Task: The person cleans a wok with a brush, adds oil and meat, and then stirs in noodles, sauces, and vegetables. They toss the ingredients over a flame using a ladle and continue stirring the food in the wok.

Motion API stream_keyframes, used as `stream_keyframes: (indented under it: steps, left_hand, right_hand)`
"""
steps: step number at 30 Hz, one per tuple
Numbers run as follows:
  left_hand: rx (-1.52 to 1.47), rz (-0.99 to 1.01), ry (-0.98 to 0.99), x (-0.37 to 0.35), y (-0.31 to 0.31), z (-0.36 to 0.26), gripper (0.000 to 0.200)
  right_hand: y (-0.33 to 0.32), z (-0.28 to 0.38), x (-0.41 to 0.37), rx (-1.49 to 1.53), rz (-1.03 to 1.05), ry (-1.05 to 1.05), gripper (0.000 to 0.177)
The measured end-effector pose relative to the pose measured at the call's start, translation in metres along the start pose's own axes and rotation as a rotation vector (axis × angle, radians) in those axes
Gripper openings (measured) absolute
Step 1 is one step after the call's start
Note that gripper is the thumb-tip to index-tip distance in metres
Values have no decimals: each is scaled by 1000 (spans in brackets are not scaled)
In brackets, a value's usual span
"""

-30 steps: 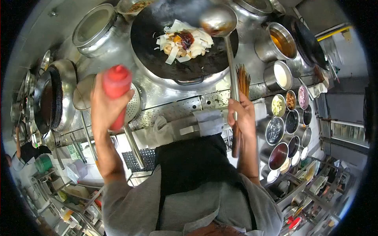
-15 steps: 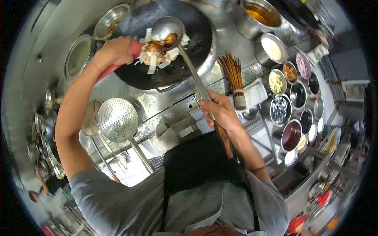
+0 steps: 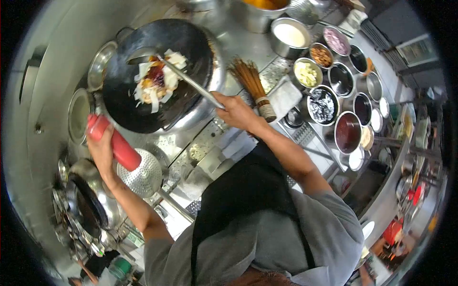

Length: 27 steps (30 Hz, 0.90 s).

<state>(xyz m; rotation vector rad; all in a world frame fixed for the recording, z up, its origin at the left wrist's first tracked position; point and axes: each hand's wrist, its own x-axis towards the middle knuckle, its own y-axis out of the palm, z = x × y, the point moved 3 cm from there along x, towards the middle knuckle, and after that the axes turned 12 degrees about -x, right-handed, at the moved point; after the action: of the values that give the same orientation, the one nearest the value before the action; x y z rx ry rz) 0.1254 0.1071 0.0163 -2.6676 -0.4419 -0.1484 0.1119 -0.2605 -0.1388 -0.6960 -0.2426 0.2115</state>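
Red squeeze bottle point(image 3: 125, 153) and steel ladle point(image 3: 191, 82), both in hand at the wok point(image 3: 191, 43).
Left hand point(image 3: 101, 151) is closed round the soft plastic bottle, left of the wok and above a perforated skimmer point(image 3: 143, 176). It is probably light, yielding and greasy, best held mid-body. Right hand point(image 3: 237, 113) grips the long, stiff ladle handle, its bowl in the round black wok among flat white noodles point(image 3: 157, 88).

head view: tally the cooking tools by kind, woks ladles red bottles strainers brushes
woks: 2
ladle: 1
red bottle: 1
strainer: 1
brush: 1
total: 6
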Motion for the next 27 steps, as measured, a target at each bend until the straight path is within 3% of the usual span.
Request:
stream_keyframes:
  steps: [1,3,4,6,8,10,12,16,18,20,24,27]
  left_hand:
    - [-71,-48,-25,-12,-3,5,52]
    - [-128,-128,3,-31,-9,16,52]
    - [-139,-162,6,-41,-10,13,54]
    - [-275,-272,-3,-57,-15,22,59]
    - [-208,-273,32,-63,-28,28,70]
    - [-227,-422,64,-75,-36,31,66]
    - [-161,-477,98,-87,-38,19,62]
    - [-227,-593,76,-109,-39,13,65]
    - [-175,-579,66,-114,-44,17,69]
    - [-31,-629,70,-124,-34,3,72]
    - [-113,-596,49,-130,-9,-18,74]
    - [-142,-569,101,-127,1,-22,75]
  right_hand:
    - [-2,3,-1,-21,-18,21,46]
    - [-13,13,-9,335,-29,68,47]
    - [-29,14,-17,306,-54,91,47]
    - [-56,25,-31,900,88,292,44]
    - [-85,28,-53,1289,-45,390,42]
    - [-120,19,-75,1365,-243,366,38]
    - [-157,1,-100,1310,-473,358,29]
    - [-220,-39,-153,879,-924,510,15]
    - [-245,-69,-179,544,-980,734,13]
    - [-265,-121,-206,313,-974,803,13]
    - [-285,-189,-238,239,-935,856,16]
    - [-288,-185,-236,169,-901,929,13]
